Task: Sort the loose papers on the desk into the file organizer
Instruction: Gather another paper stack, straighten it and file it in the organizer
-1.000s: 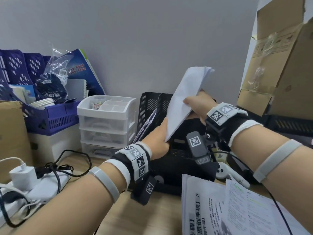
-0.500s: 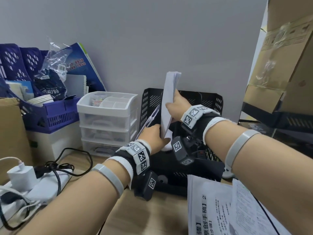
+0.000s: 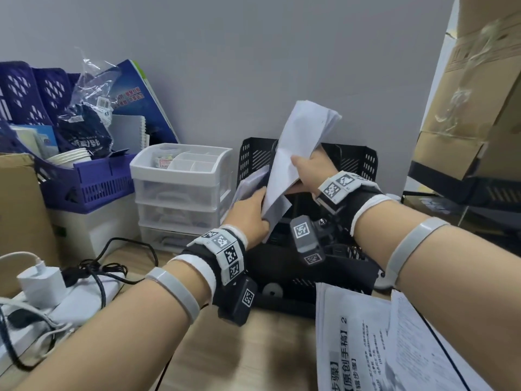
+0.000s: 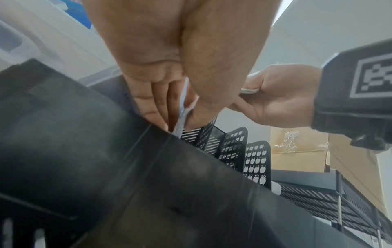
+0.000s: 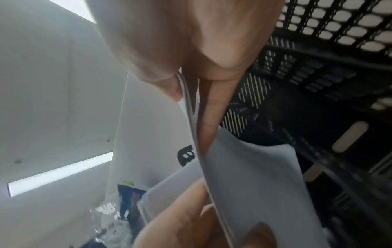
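A thin stack of white papers (image 3: 296,153) stands tilted above the black perforated file organizer (image 3: 355,162). My left hand (image 3: 251,213) pinches the stack's lower edge (image 4: 182,115) between thumb and fingers. Higher up, my right hand (image 3: 307,173) grips the stack's right side, thumb on the front (image 5: 167,85). The bottom corner of the papers dips into the organizer near its left dividers. Another sheet (image 3: 248,184) leans in the leftmost slot. More printed papers (image 3: 375,342) lie on the desk at the lower right.
White drawer unit (image 3: 180,193) stands left of the organizer, a purple basket (image 3: 93,179) of clutter beyond it. A charger and cables (image 3: 56,277) lie at the left. Cardboard boxes (image 3: 473,108) rise at the right over a black tray (image 3: 462,187).
The stack, held edge-on and upright half a second ago, has tilted so its face shows again and its top leans right. Both hands keep their hold.
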The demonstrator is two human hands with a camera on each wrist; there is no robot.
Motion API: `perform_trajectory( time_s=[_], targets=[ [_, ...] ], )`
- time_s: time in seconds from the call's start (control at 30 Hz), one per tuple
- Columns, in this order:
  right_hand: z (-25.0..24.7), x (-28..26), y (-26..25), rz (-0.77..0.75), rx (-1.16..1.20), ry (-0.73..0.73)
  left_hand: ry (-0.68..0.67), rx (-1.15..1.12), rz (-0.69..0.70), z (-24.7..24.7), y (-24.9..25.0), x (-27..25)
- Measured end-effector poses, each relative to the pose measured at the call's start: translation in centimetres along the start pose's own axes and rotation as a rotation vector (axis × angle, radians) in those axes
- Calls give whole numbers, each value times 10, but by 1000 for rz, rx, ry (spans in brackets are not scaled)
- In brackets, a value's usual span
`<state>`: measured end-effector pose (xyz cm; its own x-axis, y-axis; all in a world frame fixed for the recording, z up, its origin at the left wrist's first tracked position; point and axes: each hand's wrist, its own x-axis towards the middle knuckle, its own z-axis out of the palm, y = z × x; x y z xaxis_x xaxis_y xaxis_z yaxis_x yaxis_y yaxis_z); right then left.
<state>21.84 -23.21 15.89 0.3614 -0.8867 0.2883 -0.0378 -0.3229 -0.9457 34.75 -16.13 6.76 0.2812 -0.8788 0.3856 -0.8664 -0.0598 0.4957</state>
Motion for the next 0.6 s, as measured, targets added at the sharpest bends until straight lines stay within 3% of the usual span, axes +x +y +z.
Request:
perform_trajectory(
  time_s=[0.17,0.4,0.6],
  targets=[
    [1,-9,23,-58,-379,-94,-88,-1,-19,18,9,-5],
    [13,-24,35,-54,-694,-288,-114,92,-82,28,11,-6],
    [9,-44,31,-44,-761,-395,69,-18,-136,23,10,-34]
  ],
)
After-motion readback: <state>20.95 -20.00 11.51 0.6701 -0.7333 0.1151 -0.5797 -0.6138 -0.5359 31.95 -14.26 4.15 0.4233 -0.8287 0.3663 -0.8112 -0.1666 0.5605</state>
